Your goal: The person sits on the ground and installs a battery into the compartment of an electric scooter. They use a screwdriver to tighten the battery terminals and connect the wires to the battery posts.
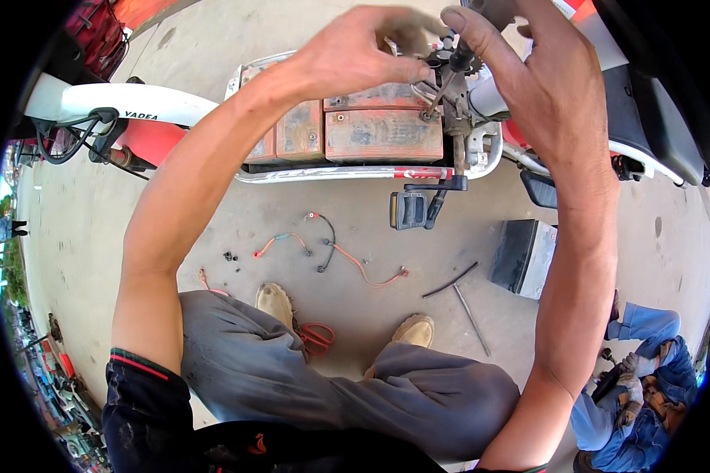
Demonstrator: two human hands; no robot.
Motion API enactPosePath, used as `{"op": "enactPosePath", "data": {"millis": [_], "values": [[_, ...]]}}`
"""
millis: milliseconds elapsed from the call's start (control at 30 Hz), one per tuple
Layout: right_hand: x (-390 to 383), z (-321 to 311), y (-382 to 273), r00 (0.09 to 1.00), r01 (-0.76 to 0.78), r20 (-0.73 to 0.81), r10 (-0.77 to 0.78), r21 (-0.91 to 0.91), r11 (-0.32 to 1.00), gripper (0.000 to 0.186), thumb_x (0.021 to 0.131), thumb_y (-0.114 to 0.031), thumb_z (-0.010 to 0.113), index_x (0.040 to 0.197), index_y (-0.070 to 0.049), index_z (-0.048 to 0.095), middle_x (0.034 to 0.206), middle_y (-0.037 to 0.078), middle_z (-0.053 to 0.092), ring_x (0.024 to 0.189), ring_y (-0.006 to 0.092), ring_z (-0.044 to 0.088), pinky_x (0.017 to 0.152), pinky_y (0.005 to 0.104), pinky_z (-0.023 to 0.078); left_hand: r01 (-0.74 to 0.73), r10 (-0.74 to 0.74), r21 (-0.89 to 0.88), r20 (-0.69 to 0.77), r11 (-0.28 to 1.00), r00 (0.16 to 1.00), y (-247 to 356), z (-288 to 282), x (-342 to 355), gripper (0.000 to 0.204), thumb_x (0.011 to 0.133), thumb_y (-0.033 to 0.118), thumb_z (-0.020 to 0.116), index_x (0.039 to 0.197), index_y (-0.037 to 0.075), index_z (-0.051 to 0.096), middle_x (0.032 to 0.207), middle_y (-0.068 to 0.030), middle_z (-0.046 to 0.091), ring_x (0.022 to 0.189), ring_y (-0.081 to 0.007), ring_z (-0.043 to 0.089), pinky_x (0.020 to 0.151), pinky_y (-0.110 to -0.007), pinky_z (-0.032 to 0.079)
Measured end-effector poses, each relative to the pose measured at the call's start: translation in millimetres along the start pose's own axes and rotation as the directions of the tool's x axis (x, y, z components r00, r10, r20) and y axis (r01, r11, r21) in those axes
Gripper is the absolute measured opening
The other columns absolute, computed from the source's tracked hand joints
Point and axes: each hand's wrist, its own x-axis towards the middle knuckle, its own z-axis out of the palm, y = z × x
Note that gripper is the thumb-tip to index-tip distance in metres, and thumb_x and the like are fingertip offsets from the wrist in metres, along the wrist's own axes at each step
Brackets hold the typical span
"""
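Note:
My right hand grips a screwdriver by its dark handle, thumb stretched along it. The shaft slants down to a terminal at the corner of a dusty red-brown battery. To the left of the tool, my left hand is curved with thumb and forefinger apart. Its thumb tip is close to some wires above the battery; its other fingers are partly hidden and blurred. More batteries sit alongside in the white frame of an electric bike.
A pedal sticks out toward me. Cut cables, red-handled scissors, a T-shaped metal tool and a dark box-shaped block lie on the concrete. At the lower right sits another person in denim, wearing gloves.

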Motion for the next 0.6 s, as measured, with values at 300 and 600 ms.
{"op": "enactPosePath", "data": {"millis": [300, 600], "values": [[5.2, -1.9, -21.5, 0.989, -0.137, 0.079, 0.124, 0.191, 0.972, 0.045, 0.104, -0.023, 0.066, 0.143, -0.001, 0.059, 0.105, 0.019, 0.070, 0.101, 0.0326, 0.069, 0.089, 0.0401, 0.054, -0.383, 0.250, -0.322, -0.385, 0.866, 0.888, 65.8, 53.6, 16.4, 0.032, 0.093, 0.003, 0.069, 0.122, -0.003, 0.058, 0.116, -0.0144, 0.066, 0.111, -0.0207, 0.063, 0.094, -0.037, 0.052], [3.4, 7.5, 7.8, 0.986, -0.165, 0.037, 0.161, 0.244, 0.956, 0.043, 0.105, -0.022, 0.063, 0.141, 0.001, 0.060, 0.100, 0.016, 0.066, 0.095, 0.0294, 0.064, 0.084, 0.0383, 0.051, -0.471, 0.581, -0.653, -0.058, 0.593, 0.812, 4.0, 44.6, 80.0, 0.027, 0.101, 0.004, 0.065, 0.126, -0.002, 0.057, 0.119, -0.0121, 0.066, 0.112, -0.0208, 0.064, 0.088, -0.035, 0.054]]}}
